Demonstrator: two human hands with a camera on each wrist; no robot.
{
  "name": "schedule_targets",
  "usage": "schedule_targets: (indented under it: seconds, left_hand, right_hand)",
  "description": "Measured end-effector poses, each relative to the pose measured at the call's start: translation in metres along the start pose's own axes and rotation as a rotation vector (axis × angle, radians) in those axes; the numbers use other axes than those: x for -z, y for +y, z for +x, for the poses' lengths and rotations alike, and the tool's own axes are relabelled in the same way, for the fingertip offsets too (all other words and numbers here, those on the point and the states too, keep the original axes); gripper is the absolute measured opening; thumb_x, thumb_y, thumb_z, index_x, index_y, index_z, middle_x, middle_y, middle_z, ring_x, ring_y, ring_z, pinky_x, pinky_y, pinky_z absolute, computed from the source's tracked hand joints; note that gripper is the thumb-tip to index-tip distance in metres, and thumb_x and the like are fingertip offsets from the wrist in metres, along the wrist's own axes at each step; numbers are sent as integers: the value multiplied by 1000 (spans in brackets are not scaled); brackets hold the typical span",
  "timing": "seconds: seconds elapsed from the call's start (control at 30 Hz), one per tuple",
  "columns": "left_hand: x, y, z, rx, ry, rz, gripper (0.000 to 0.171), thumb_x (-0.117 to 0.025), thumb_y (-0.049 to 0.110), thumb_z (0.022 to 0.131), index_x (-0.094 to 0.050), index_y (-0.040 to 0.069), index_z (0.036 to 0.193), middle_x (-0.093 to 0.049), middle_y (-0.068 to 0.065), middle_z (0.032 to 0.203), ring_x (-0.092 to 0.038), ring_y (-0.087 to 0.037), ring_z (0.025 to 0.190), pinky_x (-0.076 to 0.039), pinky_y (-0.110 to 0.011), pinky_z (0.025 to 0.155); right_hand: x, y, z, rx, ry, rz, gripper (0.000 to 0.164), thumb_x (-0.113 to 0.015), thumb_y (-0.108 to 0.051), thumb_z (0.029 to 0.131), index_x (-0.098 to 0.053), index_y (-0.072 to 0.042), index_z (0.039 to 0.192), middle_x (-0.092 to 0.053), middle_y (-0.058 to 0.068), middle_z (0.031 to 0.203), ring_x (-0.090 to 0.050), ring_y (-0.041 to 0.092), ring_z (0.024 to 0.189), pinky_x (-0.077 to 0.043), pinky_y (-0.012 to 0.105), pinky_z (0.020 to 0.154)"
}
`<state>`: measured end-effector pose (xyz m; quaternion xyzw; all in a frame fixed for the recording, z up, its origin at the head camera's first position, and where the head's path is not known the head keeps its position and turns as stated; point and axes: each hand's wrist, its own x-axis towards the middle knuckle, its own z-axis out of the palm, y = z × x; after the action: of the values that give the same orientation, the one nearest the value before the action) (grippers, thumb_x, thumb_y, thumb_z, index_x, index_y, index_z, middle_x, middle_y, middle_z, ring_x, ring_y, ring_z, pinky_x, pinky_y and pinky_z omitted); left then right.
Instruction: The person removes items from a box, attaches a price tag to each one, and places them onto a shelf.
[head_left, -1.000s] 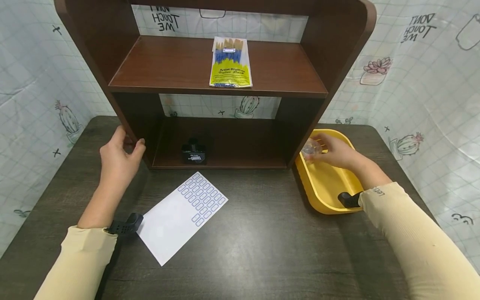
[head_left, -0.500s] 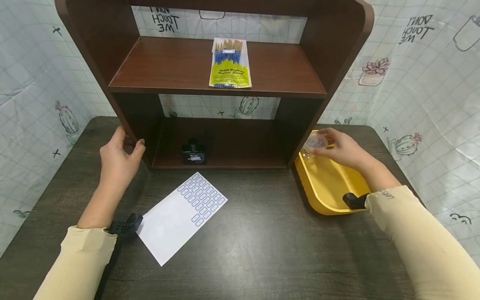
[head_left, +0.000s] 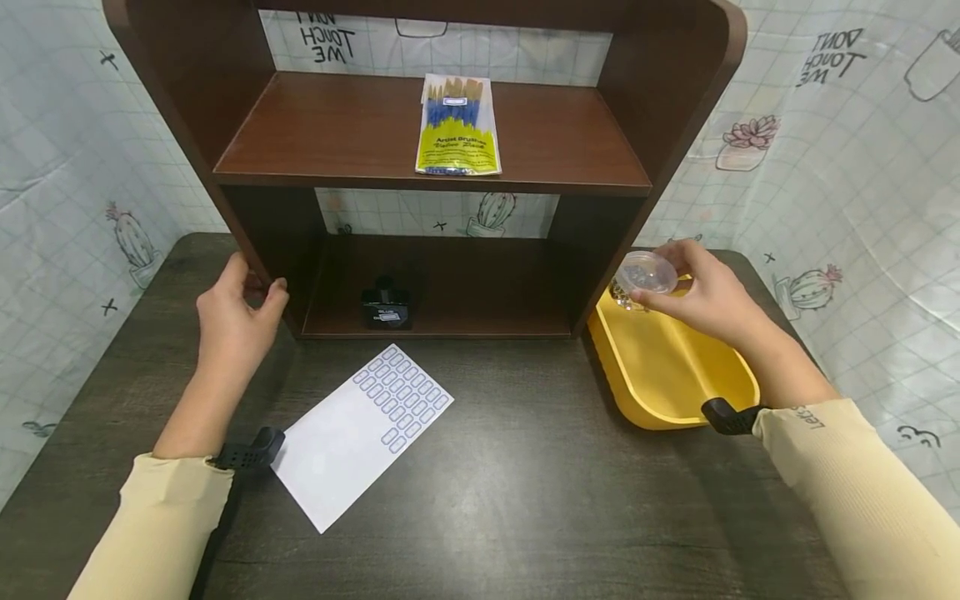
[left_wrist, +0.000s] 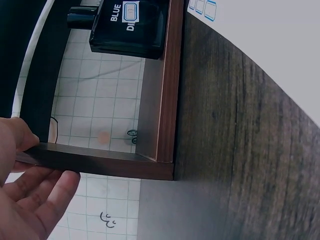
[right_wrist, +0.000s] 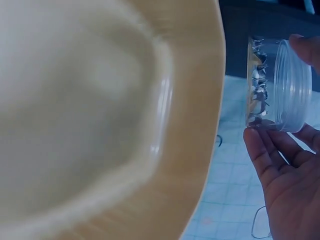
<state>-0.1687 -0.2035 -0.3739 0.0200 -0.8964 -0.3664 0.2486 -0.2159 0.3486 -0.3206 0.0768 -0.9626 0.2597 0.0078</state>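
My right hand [head_left: 708, 292] holds a small clear plastic jar [head_left: 647, 273] with a round lid, over the far end of a yellow tray [head_left: 637, 392]. Shiny thumbtacks [right_wrist: 258, 90] lie in the bottom of the jar, which the right wrist view shows between thumb and fingers. On the other side, my left hand [head_left: 238, 317] pinches the front edge of the brown shelf unit's left side panel [left_wrist: 100, 163], thumb on the inner face and fingers outside. A black bottle [head_left: 386, 307] with a small label stands on the lower shelf, away from both hands.
A pack of artist brushes [head_left: 459, 125] lies on the upper shelf [head_left: 330, 125]. On the dark table [head_left: 495, 475], a white sheet of blue-bordered labels [head_left: 360, 442] lies in front of the unit. A patterned white sheet [head_left: 847, 192] hangs behind and around.
My right hand has lifted the jar up from inside the yellow tray and moved slightly right, so the jar now shows above the tray's far rim. My left hand stays on the side panel.
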Motion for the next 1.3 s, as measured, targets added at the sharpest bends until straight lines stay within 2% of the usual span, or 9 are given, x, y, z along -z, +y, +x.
schedule_targets:
  seconds: [0.07,0.27,0.4,0.53,0.6,0.7,0.83,1.07,1.3]
  left_hand:
    - [0,0,0,2,3,3,24,-60,16,103,-60,0,120,-71,-23,104,-70,-39,97,-31,-6,59]
    - [0,0,0,-3,7,6,24,-60,15,103,-60,0,121,-71,-23,102,-69,-38,94,-31,-7,58]
    - [0,1,1,-11,13,2,23,-60,15,103,-60,-1,119,-71,-23,101,-69,-38,92,-31,-7,58]
    - [0,1,1,-10,12,-2,23,-60,16,103,-60,0,120,-71,-23,102,-69,-38,93,-31,-7,58]
    - [0,1,1,-7,11,-3,24,-59,16,103,-60,0,121,-71,-23,102,-69,-38,94,-31,-6,59]
    - [0,0,1,-6,10,-3,24,-59,16,103,-60,0,121,-71,-23,103,-70,-38,95,-31,-6,60]
    - [-1,0,0,-3,8,-6,23,-59,15,103,-59,-1,120,-71,-23,103,-70,-38,96,-32,-6,60]
    - [-1,0,0,2,10,-2,23,-58,17,103,-59,0,119,-71,-22,103,-69,-37,96,-32,-7,60]
    - [-1,0,0,6,17,-2,22,-58,16,103,-60,0,118,-71,-23,103,-70,-38,96,-32,-6,62]
  right_hand:
    - [0,-4,-4,6,12,3,71,-82,-44,88,-49,-5,137,-62,16,124,-60,31,114,-41,16,84]
    - [-2,-17,-21,32,5,18,74,-84,-40,85,-48,-6,140,-59,18,129,-56,40,123,-43,53,100]
    - [-4,-24,-34,67,22,35,73,-88,-33,82,-49,-7,138,-61,16,127,-58,38,120,-43,36,99]
    - [-8,-33,-45,117,41,55,67,-90,-27,80,-53,-8,133,-64,8,123,-58,19,110,-40,12,92]
    - [-12,-37,-49,164,44,68,63,-91,-24,79,-55,-8,129,-65,5,120,-57,10,104,-40,6,90]
    - [-20,-44,-54,259,32,77,60,-92,-20,77,-58,-7,125,-66,5,118,-56,3,100,-43,6,90]
    - [-34,-52,-63,329,-19,62,62,-93,-22,78,-57,-8,126,-66,4,121,-58,4,101,-48,9,92]
    - [-60,-64,-74,380,-111,78,65,-93,-29,79,-55,-12,129,-68,0,122,-65,10,104,-60,30,93]
    - [-89,-77,-81,407,-197,119,67,-92,-34,81,-54,-14,133,-69,-4,116,-67,11,100,-59,31,87]
